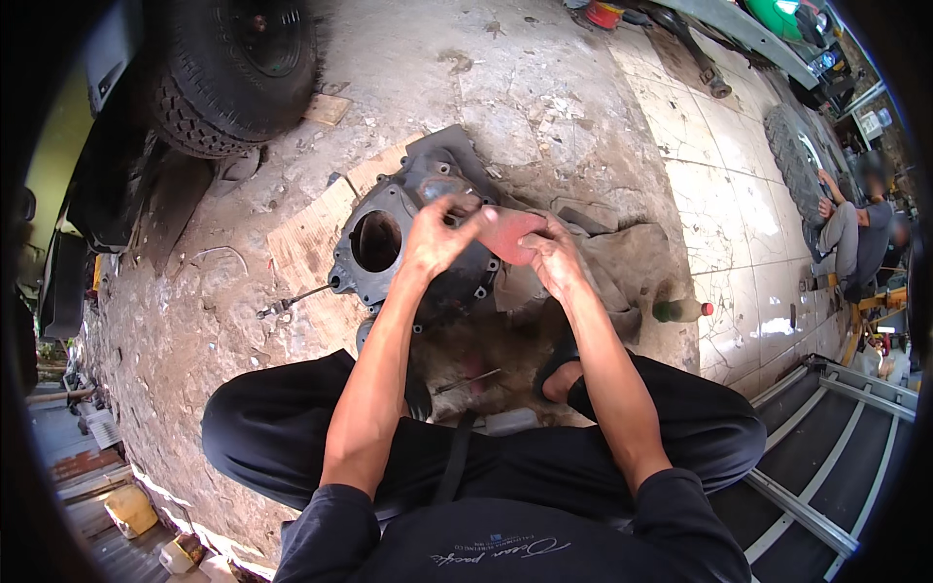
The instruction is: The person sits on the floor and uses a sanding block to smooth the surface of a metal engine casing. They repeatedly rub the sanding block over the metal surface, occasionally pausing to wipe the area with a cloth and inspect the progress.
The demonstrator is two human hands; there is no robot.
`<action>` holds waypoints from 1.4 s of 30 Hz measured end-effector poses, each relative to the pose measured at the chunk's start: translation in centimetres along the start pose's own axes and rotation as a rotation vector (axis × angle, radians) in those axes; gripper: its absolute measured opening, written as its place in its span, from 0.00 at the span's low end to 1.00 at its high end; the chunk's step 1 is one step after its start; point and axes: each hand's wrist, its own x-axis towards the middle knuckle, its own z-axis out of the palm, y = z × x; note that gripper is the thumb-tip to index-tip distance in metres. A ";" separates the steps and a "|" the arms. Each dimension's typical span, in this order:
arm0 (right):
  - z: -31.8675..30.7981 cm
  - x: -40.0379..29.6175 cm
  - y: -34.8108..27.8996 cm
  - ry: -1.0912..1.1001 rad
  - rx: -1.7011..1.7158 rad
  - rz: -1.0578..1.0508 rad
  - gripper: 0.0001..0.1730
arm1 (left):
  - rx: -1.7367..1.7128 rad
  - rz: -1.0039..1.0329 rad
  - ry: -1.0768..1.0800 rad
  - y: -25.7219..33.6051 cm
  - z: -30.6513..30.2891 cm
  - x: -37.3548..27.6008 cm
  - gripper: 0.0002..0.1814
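Observation:
A reddish flexible sheet (510,235), perhaps sandpaper, is pinched at its right edge between the thumb and fingers of my right hand (555,256). At the sheet's left edge is my left hand (439,237), its fingers spread and slightly blurred; whether it grips the sheet I cannot tell. Below both hands lies a dark cast-metal housing (415,191) with a large round opening and bolt holes round its flange. It rests on flattened cardboard (313,240). Crumpled brown cloth (627,255) lies on the floor right of the housing.
A large off-road tyre (233,80) stands by a vehicle at upper left. A bottle with a red cap (681,311) lies at right. A thin rod (466,381) is between my feet. Another person (860,226) sits beside a tyre at far right. A metal rack (824,466) is at lower right.

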 end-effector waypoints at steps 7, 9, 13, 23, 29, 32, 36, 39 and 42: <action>2.5 -0.6 -1.3 -0.025 -0.495 -0.140 0.20 | -0.299 -0.068 0.086 -0.6 2.0 -0.7 0.19; 2.1 -0.6 -1.6 -0.062 -0.506 -0.128 0.19 | -0.240 -0.144 0.095 -0.8 2.0 -0.6 0.20; 1.5 -0.8 -1.9 -0.084 -0.603 -0.130 0.18 | -0.282 -0.288 0.108 -0.1 1.6 -0.6 0.26; 2.2 -0.8 -1.2 -0.019 -0.429 -0.112 0.13 | -0.211 -0.134 0.165 -1.6 2.1 -0.2 0.24; -1.2 -1.1 2.1 -0.215 -1.244 -0.298 0.15 | -0.263 -0.210 0.669 -3.1 -2.1 1.6 0.40; -1.5 -2.5 5.4 -0.421 -1.852 -0.395 0.17 | -0.774 -0.414 0.561 -5.9 -5.0 2.3 0.48; -8.1 -1.9 9.6 -0.302 -2.150 -0.670 0.18 | -1.044 -0.471 0.385 -5.8 -4.8 1.7 0.51; -7.5 -0.4 7.2 -0.430 -1.969 -0.361 0.15 | -1.115 -0.459 0.399 -9.8 -6.2 0.8 0.47; -6.8 1.8 3.3 -0.460 -1.643 -0.024 0.15 | -1.244 -0.319 0.305 -10.1 -6.4 -0.2 0.43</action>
